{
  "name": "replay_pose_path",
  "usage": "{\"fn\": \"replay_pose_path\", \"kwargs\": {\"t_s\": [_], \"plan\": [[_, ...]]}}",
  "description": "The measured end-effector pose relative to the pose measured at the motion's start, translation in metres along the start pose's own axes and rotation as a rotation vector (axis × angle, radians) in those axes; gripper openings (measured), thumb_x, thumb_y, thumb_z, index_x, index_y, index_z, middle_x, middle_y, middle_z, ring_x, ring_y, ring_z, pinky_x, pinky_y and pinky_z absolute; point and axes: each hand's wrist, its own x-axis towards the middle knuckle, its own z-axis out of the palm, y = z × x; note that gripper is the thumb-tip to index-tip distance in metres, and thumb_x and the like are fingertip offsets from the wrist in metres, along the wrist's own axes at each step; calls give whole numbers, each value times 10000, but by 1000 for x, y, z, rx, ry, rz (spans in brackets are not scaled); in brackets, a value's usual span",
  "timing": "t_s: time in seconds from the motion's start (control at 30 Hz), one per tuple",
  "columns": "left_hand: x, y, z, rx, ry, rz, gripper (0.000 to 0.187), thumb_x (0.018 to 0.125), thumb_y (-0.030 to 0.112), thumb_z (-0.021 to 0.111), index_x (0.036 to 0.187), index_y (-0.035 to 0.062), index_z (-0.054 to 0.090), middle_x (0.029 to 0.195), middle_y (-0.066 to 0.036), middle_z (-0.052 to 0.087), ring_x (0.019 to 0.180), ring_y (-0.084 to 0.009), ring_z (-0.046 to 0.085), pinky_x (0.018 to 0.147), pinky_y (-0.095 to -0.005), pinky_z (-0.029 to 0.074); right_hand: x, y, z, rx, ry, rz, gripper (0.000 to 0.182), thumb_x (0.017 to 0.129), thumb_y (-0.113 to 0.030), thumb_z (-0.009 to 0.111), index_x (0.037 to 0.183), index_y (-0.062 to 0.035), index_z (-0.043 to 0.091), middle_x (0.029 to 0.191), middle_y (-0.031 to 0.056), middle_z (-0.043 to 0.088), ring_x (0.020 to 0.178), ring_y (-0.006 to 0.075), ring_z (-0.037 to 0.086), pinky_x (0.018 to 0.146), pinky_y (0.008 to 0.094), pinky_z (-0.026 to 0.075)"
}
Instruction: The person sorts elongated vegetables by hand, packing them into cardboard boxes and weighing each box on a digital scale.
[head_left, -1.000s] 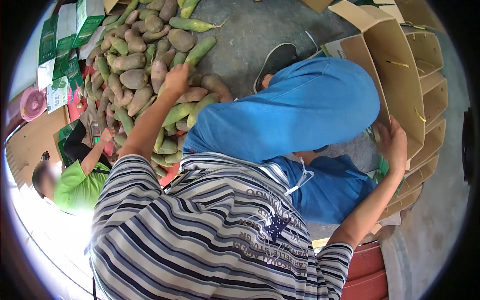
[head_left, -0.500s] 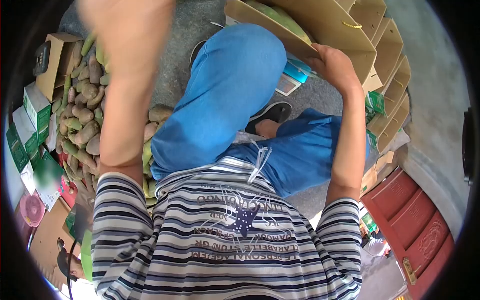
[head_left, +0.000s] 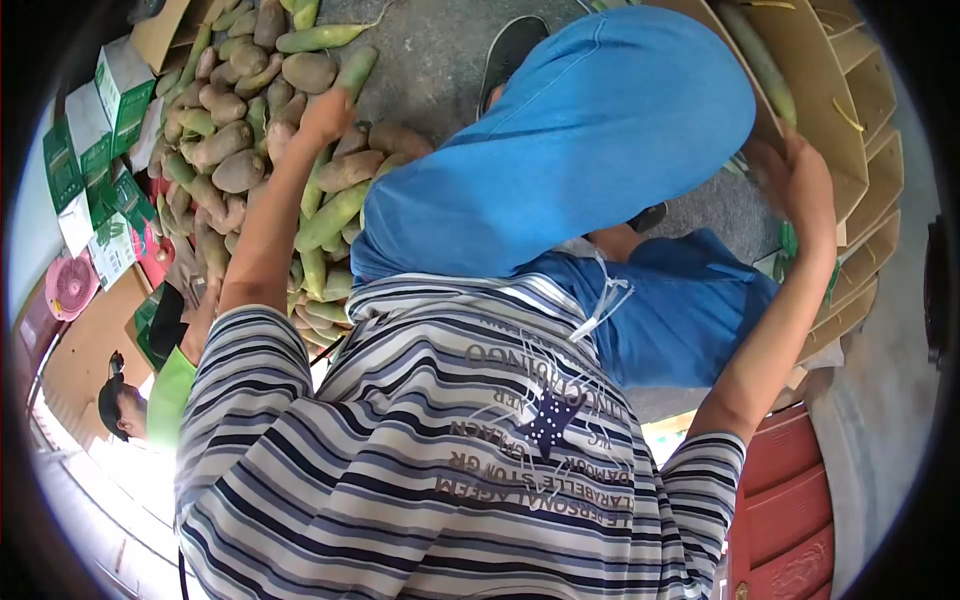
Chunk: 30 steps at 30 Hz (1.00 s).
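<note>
My left hand [head_left: 328,114] is over the pile of radishes [head_left: 240,172], its fingers closed round the lower end of a green radish [head_left: 357,72]. At the right, my right hand [head_left: 802,178] grips the near edge of an open cardboard box [head_left: 835,130]; its fingertips are partly hidden and slightly blurred. Inside that box lies a long green radish [head_left: 758,62], close to my right fingers.
More cardboard boxes [head_left: 868,155] with yellow rope handles stand along the right wall. Green and white cartons [head_left: 124,88] and a pink fan [head_left: 72,287] are at the left. Another person [head_left: 168,400] in bright green is at the lower left. My bent knee lies between both hands.
My left hand has come down from high near the camera to the pile and closed on a radish. My right hand remains at the box edge. The whole view has shifted.
</note>
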Motion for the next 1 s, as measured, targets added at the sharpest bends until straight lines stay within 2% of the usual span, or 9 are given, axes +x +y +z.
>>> {"fn": "replay_pose_path", "kwargs": {"t_s": [0.07, 0.23, 0.47, 0.57, 0.63, 0.73, 0.87, 0.97, 1.0], "plan": [[-22, -5, 20, 207, -356, -4, 392, 734, 206, 658, 1069, 44, 536, 967, -189, 623, 917, -348, 599, 771, -435, 490, 4, -2, -6, 15, -42, 38, 372, 819, -223, 592, 1141, -39, 565, 998, 209, 609, 939, 364, 573, 788, 417, 445], [-53, -5, 78, 283, -405, -149, 549, 714, 219, 664, 1204, 93, 452, 1180, -152, 523, 1079, -353, 522, 852, -462, 456, 5, 7, 9, -25, 18, 3, 409, 818, -266, 614, 1141, -22, 561, 1041, 201, 607, 968, 363, 573, 822, 408, 450], [-57, 3, 53, -26, -100, -8, 666, 636, 228, 731, 1218, 67, 450, 1070, -159, 588, 970, -326, 578, 833, -382, 468, -6, -4, -16, 56, 219, 51, 443, 816, -385, 609, 1111, -58, 553, 1045, 168, 606, 975, 334, 576, 806, 413, 463], [-38, 39, -6, -383, 14, -110, 566, 651, 218, 712, 1145, 32, 505, 953, -163, 616, 850, -270, 610, 762, -329, 475, -6, -10, -25, 150, 550, 55, 366, 845, -370, 573, 1053, -70, 589, 959, 114, 632, 897, 321, 600, 760, 396, 479], [-17, 60, -39, -672, 391, 229, 488, 676, 199, 707, 1088, 1, 535, 889, -144, 625, 808, -205, 601, 727, -305, 470, -4, -10, -29, 172, 752, 51, 255, 860, -287, 547, 973, -69, 616, 898, 101, 645, 852, 315, 617, 721, 394, 494], [-12, 131, -137, -822, 554, 349, 508, 739, 223, 732, 1137, -17, 525, 1049, -111, 593, 925, -175, 572, 808, -296, 463, -6, -13, -36, 159, 953, 77, 272, 871, -277, 510, 828, -31, 616, 798, 169, 639, 785, 333, 622, 702, 393, 491], [-49, 241, -246, -950, 911, 612, 493, 728, 138, 759, 1121, -45, 524, 1081, -124, 580, 962, -192, 569, 847, -305, 456, -17, -8, -35, 68, 470, 148, 335, 895, -325, 457, 851, -30, 611, 833, 196, 632, 818, 356, 609, 711, 430, 478], [-56, 299, -289, -984, 946, 1052, 446, 721, 55, 743, 1105, -59, 548, 982, -96, 630, 867, -163, 597, 811, -281, 464, -11, 10, -11, -15, 248, 85, 384, 884, -354, 459, 797, -17, 621, 772, 204, 626, 775, 370, 607, 690, 462, 470], [-66, 318, -295, -815, 976, 1008, 333, 813, 12, 612, 1129, -76, 554, 1019, -145, 632, 963, -194, 605, 874, -327, 464, -10, 9, -11, -3, 195, 63, 392, 880, -358, 462, 784, -13, 622, 759, 206, 624, 766, 372, 607, 685, 466, 470]]}}
